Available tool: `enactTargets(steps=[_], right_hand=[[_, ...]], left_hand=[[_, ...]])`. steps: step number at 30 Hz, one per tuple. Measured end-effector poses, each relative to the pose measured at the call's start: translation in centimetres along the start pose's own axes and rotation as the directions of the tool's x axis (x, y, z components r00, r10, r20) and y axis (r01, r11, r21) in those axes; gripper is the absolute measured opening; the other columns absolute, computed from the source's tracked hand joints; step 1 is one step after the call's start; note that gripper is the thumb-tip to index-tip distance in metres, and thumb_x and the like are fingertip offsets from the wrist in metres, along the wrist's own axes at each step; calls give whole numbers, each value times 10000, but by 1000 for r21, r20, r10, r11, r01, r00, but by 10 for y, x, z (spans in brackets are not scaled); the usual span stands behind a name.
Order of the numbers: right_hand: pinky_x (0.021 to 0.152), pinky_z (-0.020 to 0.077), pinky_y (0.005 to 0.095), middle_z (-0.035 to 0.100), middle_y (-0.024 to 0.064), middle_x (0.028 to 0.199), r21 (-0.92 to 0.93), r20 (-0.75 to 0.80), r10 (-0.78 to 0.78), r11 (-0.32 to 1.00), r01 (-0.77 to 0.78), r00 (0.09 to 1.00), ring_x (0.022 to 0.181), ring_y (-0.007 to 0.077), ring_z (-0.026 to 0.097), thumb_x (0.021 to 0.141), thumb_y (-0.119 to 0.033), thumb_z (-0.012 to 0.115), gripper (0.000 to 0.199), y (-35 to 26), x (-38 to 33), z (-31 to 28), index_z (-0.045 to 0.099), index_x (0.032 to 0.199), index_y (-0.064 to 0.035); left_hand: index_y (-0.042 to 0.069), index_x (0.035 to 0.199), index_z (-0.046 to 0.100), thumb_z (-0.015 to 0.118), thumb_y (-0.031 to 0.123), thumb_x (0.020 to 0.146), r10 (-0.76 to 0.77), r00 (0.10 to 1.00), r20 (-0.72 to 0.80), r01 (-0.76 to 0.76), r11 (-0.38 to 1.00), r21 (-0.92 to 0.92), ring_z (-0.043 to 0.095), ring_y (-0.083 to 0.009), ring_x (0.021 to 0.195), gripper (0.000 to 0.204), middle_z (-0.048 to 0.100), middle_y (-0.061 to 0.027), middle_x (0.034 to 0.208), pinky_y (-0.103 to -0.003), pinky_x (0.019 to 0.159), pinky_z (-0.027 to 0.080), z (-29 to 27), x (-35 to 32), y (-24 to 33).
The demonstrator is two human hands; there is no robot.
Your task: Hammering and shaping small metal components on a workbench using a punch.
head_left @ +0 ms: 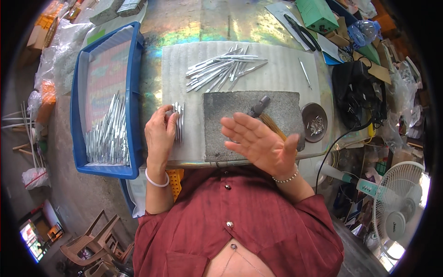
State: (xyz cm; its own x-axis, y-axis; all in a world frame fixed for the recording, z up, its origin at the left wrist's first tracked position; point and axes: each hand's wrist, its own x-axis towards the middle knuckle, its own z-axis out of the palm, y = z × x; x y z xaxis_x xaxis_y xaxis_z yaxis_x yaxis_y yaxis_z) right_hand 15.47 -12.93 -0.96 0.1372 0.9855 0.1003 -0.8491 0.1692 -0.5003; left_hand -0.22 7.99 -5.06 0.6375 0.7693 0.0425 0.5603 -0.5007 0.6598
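My left hand (160, 131) has its fingers curled round the edge of a small row of slim silver metal pieces (180, 121), which look like narrow blades or handles, on the white foam sheet. Palm up and fingers stretched out, my right hand (260, 143) holds nothing, above the near part of a grey stone block (219, 120). A hammer (259, 106) lies on that block, its wooden handle partly hidden behind my right hand. Beyond the block, a loose heap of similar silver pieces (217, 69) rests on the foam sheet (173, 64).
At the left stands a blue tray (76, 124) with many silver pieces (110, 134). A dark round dish (307, 111) of small metal pins sits right of the block. Farther right are a thin pointed tool (305, 74), black-handled pliers (302, 32), a green box (316, 16) and a fan (399, 207).
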Motion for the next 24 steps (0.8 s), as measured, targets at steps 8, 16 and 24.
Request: enactTargets(steps=[8,16,24], right_hand=[[949,392,388,522,188,1209,-926,-100,-359,-309,-219,928,1093,336,517,773,-42,624,462,-38,-22,2,482,1209,5],[921,389,414,505,178,1142,-805,-146,-387,-488,-337,910,1043,341,496,742,-23,614,499,-25,-29,3,471,1219,-1],[857,404,402,496,163,1105,-806,-110,-372,-509,-302,922,989,312,503,737,-23,601,493,-30,-28,-10,473,1212,2]], left_hand=[[13,978,637,638,90,815,192,977,-91,-198,978,-63,622,-281,710,180,614,-160,872,-353,647,482,-9,35,29],[49,982,651,665,139,764,259,961,91,-264,963,44,591,-318,878,236,597,-158,923,-388,787,465,51,135,40],[30,925,637,675,139,760,306,900,310,-340,938,61,586,-266,827,202,588,-137,868,-354,755,465,72,162,51]])
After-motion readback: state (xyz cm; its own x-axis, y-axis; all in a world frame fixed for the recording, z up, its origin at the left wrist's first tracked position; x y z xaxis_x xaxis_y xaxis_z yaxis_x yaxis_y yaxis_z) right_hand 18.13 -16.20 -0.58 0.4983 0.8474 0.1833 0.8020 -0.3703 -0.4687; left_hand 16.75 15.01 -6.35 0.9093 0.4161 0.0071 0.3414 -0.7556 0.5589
